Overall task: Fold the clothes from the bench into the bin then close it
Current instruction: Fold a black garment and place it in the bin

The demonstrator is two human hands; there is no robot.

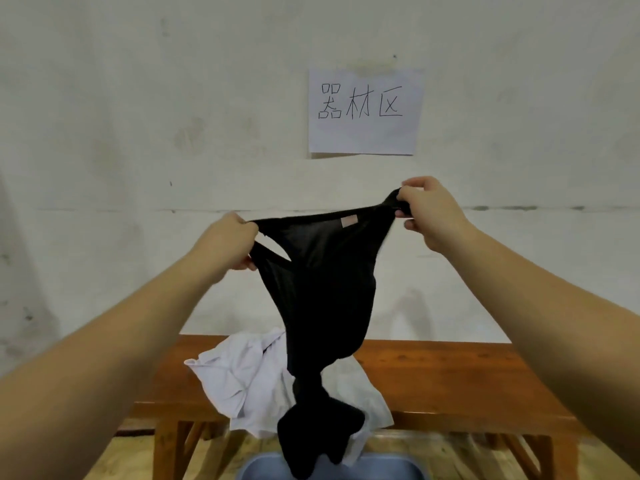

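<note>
two bare forearms, no sleeves or jewellery.

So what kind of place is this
Probably a plain storage or equipment room: a bare scuffed wall carries a handwritten paper sign reading 器材区 (equipment area), above a wooden bench.

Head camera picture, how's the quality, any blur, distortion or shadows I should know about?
Head view: wide-angle bending shows, with the forearms swelling toward the corners; the black garment reads nearly featureless apart from a small pale label; light is soft and even, with faint shadows on the wall; the paper sign is sharp enough to read; the bin is cropped at the bottom.
</note>
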